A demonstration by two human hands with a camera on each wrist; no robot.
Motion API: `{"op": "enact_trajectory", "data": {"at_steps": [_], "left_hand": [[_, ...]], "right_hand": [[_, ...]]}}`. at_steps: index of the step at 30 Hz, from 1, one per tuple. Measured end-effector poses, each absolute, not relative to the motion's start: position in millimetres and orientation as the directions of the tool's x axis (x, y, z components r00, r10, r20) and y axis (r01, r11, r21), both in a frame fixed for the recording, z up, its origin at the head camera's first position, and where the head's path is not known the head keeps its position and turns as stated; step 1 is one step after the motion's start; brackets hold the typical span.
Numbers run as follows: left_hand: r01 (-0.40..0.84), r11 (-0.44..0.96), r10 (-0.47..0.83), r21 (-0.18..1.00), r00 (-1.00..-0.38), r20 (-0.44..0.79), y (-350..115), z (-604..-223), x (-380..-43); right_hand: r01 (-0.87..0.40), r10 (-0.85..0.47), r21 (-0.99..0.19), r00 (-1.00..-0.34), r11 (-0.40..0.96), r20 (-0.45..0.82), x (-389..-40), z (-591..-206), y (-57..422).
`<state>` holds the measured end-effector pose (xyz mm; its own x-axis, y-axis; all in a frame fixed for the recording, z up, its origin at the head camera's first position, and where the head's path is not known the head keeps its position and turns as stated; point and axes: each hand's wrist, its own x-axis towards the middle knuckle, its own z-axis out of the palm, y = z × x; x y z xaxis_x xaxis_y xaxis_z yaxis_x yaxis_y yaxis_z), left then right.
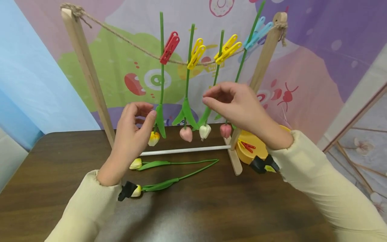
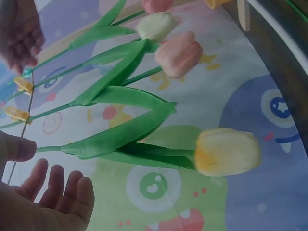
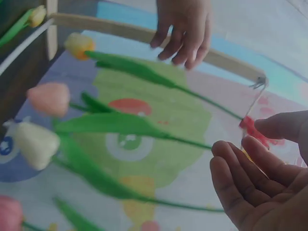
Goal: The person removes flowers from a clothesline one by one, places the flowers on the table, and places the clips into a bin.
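Note:
Several artificial tulips hang heads down from a twine line, pinned by clothespins: a yellow-white tulip under a red clothespin, a pale pink tulip and a white tulip under yellow clothespins, and a darker pink tulip under a blue clothespin. My left hand is beside the yellow-white tulip, fingers loosely bent, holding nothing. In front of the white and darker pink stems hovers my right hand, its thumb and fingers relaxed with nothing visible between them.
Wooden posts carry the twine, with a white rod low between them. Two yellow tulips lie on the brown table. At the right foot stands a yellow container with a red clothespin. A patterned cloth hangs behind.

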<state>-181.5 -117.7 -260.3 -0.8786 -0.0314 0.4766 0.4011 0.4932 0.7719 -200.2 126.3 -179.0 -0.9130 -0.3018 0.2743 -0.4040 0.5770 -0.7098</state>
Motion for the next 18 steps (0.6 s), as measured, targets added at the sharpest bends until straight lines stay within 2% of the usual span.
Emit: {"op": "enact_trajectory", "data": {"at_steps": [10,18], "left_hand": [[0.429,0.396,-0.057,0.812,-0.871,0.488,-112.1,-238.8,-198.3],[0.455,0.361,-0.027,0.814,-0.867,0.497,-107.4,-231.2,-210.7]], "right_hand": [[-0.507,-0.287,-0.745,-0.861,0.434,0.42,-205.8,-135.5,92.4],[-0.498,-0.239,-0.708,-0.866,0.501,0.44,-211.3,-110.4,77.5]]}}
